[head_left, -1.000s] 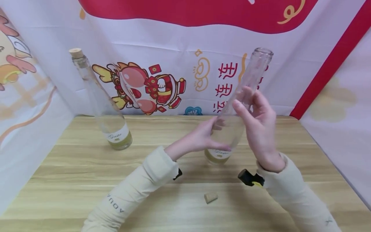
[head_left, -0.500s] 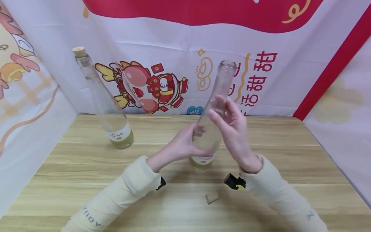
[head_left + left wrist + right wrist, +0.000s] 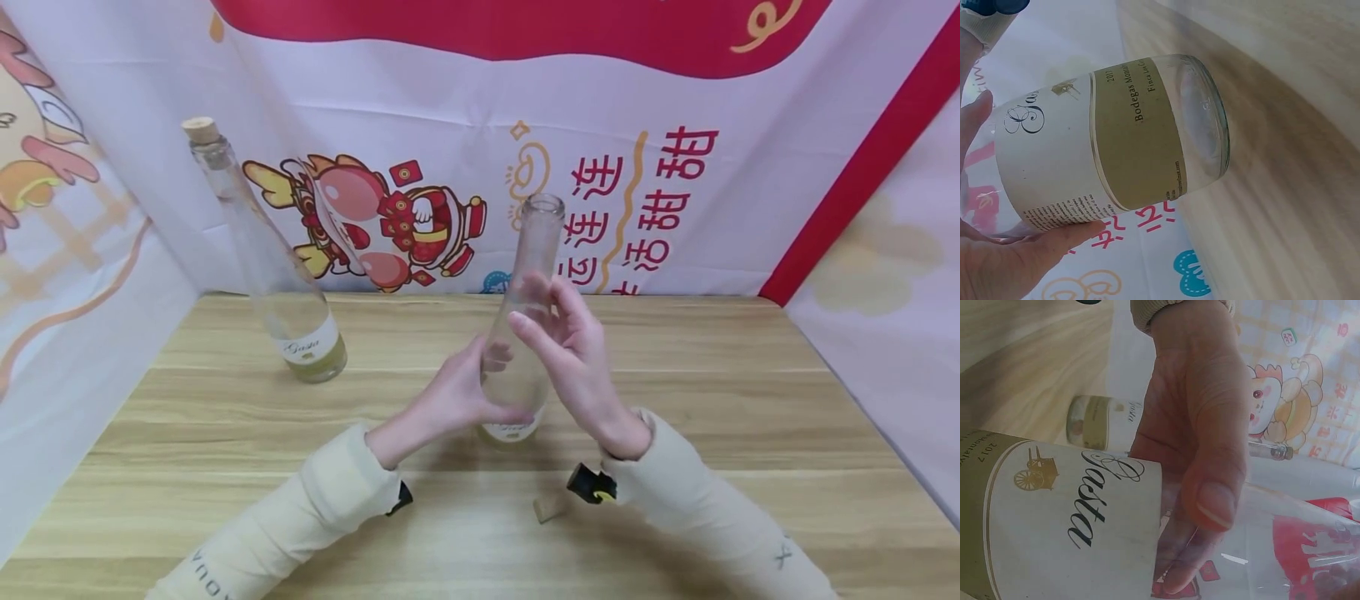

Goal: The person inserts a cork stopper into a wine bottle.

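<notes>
Both hands are on a clear glass bottle (image 3: 534, 237) with a bare mouth, tilted slightly to the right in the head view. My left hand (image 3: 450, 398) grips its lower body, thumb across the front just over the label. Higher up, my right hand (image 3: 581, 362) holds it below the neck with thumb and fingers around the glass. The left wrist view shows the white and olive label (image 3: 1054, 144) and the bottle's base close over the wood. A loose cork (image 3: 550, 508) lies on the tabletop nearer the person, below the bottle.
A matching bottle (image 3: 281, 287) stands upright at the back left, a cork (image 3: 201, 129) seated in its mouth. Behind the wooden table (image 3: 187, 467) hangs a white and red printed cloth (image 3: 420, 92), with printed cloth at the sides too.
Both hands have carried the bottle leftward and toward the person, and it leans less than before. The loose cork and the corked bottle have stayed in place.
</notes>
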### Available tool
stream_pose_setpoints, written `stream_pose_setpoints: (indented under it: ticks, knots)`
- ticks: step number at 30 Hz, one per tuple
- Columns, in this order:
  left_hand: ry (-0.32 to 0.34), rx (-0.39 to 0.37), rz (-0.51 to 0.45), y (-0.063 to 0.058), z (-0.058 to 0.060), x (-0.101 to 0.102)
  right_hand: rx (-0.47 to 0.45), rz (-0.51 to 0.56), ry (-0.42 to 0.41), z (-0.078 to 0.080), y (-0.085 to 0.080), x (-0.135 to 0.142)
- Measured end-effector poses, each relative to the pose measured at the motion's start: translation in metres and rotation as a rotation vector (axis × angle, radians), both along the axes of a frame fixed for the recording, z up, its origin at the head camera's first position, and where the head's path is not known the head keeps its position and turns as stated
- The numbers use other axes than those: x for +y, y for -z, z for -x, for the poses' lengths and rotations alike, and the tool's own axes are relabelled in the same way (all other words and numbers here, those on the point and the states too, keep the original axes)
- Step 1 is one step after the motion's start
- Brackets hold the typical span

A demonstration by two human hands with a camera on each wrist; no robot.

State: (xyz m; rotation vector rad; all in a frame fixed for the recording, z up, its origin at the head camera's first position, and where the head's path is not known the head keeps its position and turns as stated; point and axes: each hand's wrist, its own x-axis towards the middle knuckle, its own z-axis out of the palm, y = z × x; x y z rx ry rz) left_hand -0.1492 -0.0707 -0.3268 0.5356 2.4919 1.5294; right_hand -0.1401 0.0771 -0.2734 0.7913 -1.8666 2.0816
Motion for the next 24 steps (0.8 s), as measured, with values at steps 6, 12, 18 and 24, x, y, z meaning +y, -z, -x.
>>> stream_pose_setpoints:
  ticks: [6, 12, 18, 24]
  knots:
    - [-0.003, 0.006, 0.006, 0.0052, -0.0023, -0.0022, 0.039, 0.005, -0.016, -0.0020, 0.0054, -0.0028]
    - [-0.006, 0.002, 0.009, 0.0073, -0.0019, -0.0031, 0.041, 0.009, -0.005, -0.0031, 0.0060, -0.0041]
    - [0.006, -0.040, 0.025, 0.0029, -0.0003, -0.0028, 0.021, -0.009, 0.017, -0.0023, 0.0055, -0.0026]
    - [0.025, -0.019, 0.017, -0.0008, 0.0014, -0.0036, 0.036, -0.084, 0.045, 0.0003, 0.0035, 0.0014]
